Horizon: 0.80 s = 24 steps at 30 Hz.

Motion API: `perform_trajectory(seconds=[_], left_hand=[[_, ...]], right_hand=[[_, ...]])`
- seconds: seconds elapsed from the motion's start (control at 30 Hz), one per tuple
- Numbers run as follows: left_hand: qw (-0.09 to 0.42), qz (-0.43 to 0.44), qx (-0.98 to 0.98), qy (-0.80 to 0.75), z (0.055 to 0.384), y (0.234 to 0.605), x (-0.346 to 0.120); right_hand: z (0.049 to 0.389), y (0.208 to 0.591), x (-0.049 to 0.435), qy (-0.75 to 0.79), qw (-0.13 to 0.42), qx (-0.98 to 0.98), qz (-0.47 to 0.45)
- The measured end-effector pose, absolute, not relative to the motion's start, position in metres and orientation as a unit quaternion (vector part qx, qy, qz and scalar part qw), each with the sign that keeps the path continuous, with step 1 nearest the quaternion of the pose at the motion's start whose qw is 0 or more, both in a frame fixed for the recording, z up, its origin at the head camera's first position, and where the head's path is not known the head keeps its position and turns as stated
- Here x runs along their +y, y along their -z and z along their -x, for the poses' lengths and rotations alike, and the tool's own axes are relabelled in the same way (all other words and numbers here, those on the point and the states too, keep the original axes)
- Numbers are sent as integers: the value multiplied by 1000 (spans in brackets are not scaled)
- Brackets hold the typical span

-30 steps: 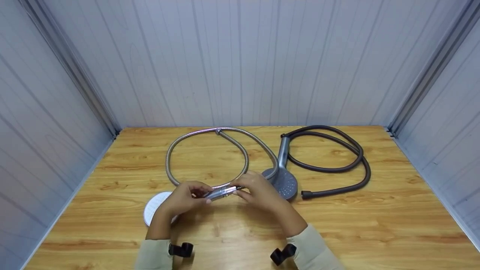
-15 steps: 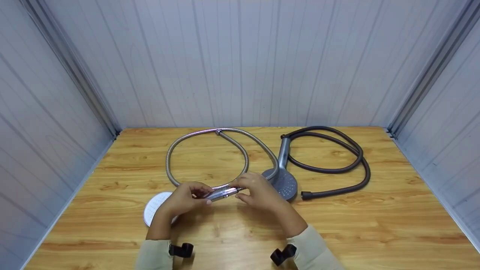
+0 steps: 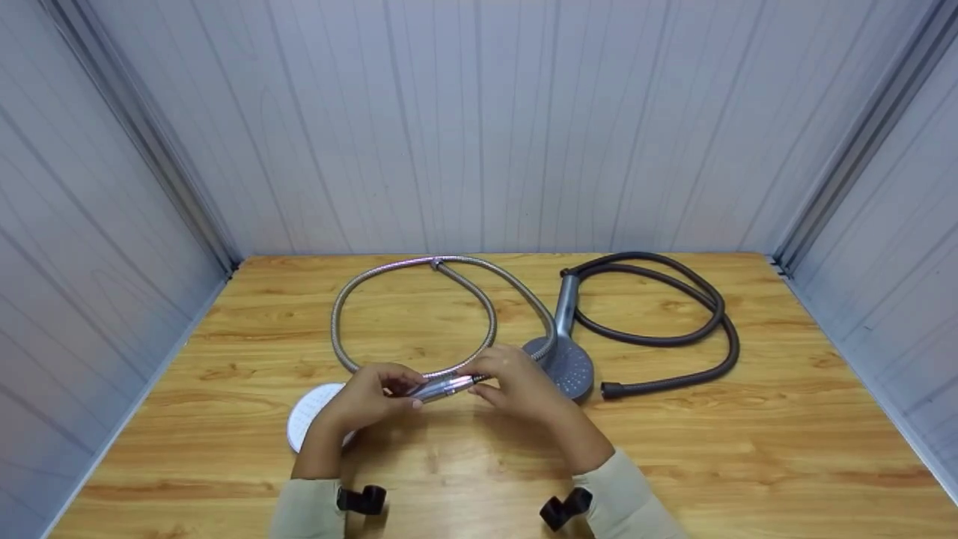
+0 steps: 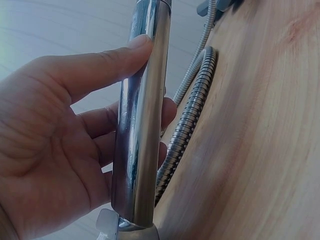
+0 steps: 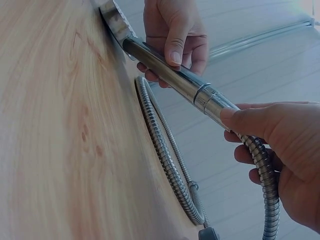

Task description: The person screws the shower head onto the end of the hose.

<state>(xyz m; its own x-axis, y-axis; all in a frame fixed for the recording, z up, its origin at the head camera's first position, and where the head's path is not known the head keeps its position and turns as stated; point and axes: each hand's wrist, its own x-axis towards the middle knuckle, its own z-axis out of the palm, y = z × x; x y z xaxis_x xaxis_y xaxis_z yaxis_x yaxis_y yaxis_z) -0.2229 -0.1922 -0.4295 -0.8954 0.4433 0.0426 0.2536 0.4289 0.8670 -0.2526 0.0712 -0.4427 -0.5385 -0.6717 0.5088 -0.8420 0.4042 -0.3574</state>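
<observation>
My left hand (image 3: 374, 397) grips the chrome handle (image 4: 142, 125) of a hand shower, thumb on the near side and fingers behind. Its round white spray face (image 3: 308, 414) points up, partly hidden by my left wrist. At the handle's other end sits the connector nut (image 5: 216, 103) of a metal shower hose (image 5: 267, 195). My right hand (image 3: 516, 382) pinches this nut, thumb on top and fingers curled underneath. Handle and nut line up in the right wrist view. From there the hose bends away past my right palm.
The silver hose lies in a wide loop (image 3: 334, 314) behind my hands. To the right, a grey hand shower (image 3: 575, 368) rests face up, the silver hose crossing its edge. Its dark hose (image 3: 673, 342) coils at the right. Panel walls (image 3: 479, 127) enclose the wooden table (image 3: 748, 464).
My right thumb and fingers have shifted slightly along and around the connector nut, baring more of it. My left hand and the handle stay nearly still.
</observation>
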Motion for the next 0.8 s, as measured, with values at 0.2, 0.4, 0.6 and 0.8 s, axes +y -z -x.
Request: perform_trajectory(seconds=[0.2, 0.4, 0.6, 0.8], left_hand=[[94, -204, 841, -492, 235, 451, -200], [97, -205, 840, -493, 237, 454, -202], [98, -209, 838, -494, 229, 438, -198], [99, -211, 835, -498, 219, 420, -192]], right_hand=[[253, 444, 71, -294, 144, -826, -459], [253, 445, 71, -298, 140, -828, -455], [253, 445, 70, -291, 136, -833, -451], [252, 443, 69, -307, 138, -827, -451]])
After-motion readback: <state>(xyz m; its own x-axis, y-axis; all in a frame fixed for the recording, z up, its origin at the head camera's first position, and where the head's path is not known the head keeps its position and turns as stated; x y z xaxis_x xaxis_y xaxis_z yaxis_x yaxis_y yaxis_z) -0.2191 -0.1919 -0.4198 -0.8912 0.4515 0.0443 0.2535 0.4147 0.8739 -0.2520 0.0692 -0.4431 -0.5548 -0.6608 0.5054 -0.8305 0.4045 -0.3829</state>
